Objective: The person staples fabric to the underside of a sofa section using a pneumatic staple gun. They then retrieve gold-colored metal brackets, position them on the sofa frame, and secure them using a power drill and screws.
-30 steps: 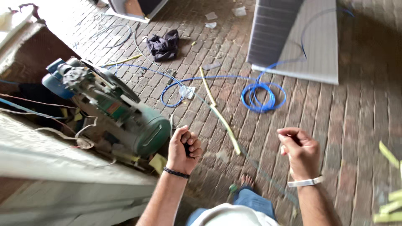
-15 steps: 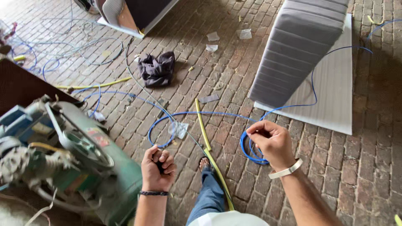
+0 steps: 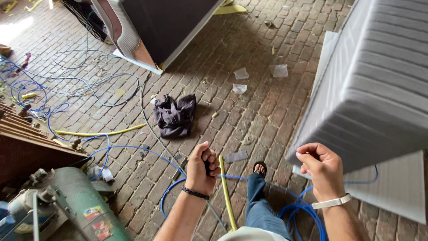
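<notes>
The left hand (image 3: 203, 168) is closed into a fist, fingers (image 3: 209, 157) wrapped around a dark object of which only a small part shows; a thin grey cable (image 3: 154, 129) runs across the brick floor (image 3: 249, 102) toward this fist. The right hand (image 3: 323, 172) is raised just in front of the grey ribbed panel (image 3: 374, 85), fingers curled inward with thumb against forefinger; what they pinch cannot be determined. A blue hose (image 3: 298, 214) lies coiled on the floor below the right wrist, and a run of it extends left past the left hand. A yellow hose (image 3: 226, 192) lies between the two hands, beside a sandalled foot (image 3: 260, 168). A dark cloth (image 3: 175, 115) lies crumpled on the floor beyond the left hand. A green compressor tank (image 3: 84, 205) occupies the lower left corner of the view.
</notes>
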